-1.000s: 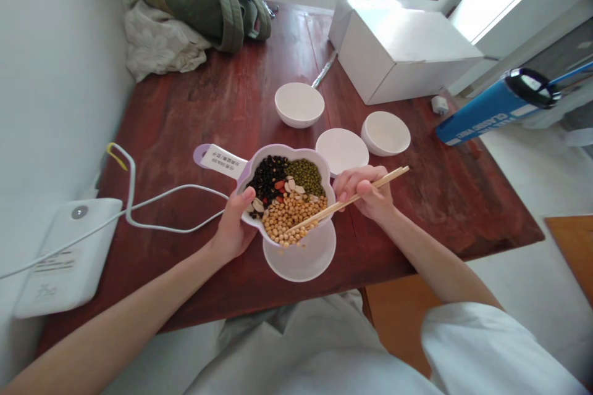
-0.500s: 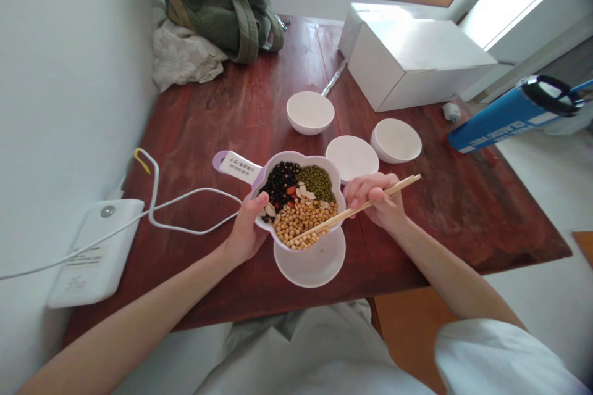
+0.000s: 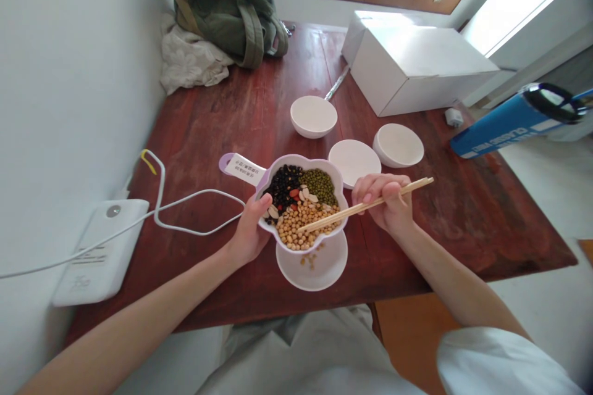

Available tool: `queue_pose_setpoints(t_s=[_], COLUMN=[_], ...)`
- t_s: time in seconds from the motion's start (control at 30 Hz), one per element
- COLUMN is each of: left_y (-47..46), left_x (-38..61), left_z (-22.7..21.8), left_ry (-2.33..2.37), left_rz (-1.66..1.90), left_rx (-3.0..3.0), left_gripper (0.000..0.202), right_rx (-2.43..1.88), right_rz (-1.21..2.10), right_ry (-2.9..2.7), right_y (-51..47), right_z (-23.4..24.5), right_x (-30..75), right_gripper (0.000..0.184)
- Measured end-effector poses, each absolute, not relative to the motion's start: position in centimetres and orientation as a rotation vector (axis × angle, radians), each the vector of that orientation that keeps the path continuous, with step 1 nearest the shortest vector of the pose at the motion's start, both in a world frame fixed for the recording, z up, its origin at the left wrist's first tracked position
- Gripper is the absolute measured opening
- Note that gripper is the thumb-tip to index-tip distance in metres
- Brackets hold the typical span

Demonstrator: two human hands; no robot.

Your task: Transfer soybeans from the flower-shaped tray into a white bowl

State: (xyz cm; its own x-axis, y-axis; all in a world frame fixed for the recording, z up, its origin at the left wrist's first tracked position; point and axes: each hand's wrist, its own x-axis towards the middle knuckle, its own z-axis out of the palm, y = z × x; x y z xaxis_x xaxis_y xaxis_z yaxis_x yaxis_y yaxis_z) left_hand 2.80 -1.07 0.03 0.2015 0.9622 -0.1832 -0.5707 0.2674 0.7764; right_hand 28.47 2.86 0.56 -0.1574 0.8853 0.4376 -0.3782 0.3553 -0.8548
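My left hand (image 3: 251,228) grips the left rim of a flower-shaped, lilac-edged bowl (image 3: 267,180) with a labelled handle (image 3: 243,168). Inside lie black beans (image 3: 283,189), green mung beans (image 3: 319,185), yellow soybeans (image 3: 296,225), pale peanut pieces (image 3: 307,195) and a few red beans. The bowl is held above a white dish (image 3: 324,274), its near edge tipped down. Several soybeans (image 3: 309,259) show in or above that dish. My right hand (image 3: 385,202) is closed around a pair of chopsticks (image 3: 333,216), whose tips rest among the soybeans near the bowl's front edge.
Beyond the bowl stand two white bowls (image 3: 314,117) (image 3: 398,145) and a white dish (image 3: 354,162). A white box (image 3: 417,62), green bag (image 3: 222,6) and blue bottle (image 3: 504,126) lie farther off. On the left are a power bank (image 3: 99,253) and cable (image 3: 185,231).
More soybeans now appear in or over the dish below the bowl. The chopsticks have shifted slightly up and right. My head view has moved slightly.
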Motion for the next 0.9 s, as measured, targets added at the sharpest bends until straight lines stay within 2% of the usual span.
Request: queue_pose_setpoints(t_s=[0.3, 0.67, 0.9], left_y=[-1.1, -1.1, -1.12], left_x=[2.87, 2.84, 2.75], left_z=[0.09, 0.02, -0.2], left_ry=[0.778, 0.788, 0.787], left_rz=[1.184, 1.192, 1.174], left_rx=[0.635, 0.63, 0.634], left_gripper=[0.064, 0.054, 0.057], right_rx=[-0.585, -0.539, -0.526], right_rz=[1.051, 1.156, 1.226], right_ry=[-1.46, -1.474, -1.445], right_y=[2.45, 2.07, 2.24], right_z=[-0.41, -0.15, -0.47], right_x=[29.06, 28.84, 28.98], right_gripper=[0.043, 0.042, 0.042])
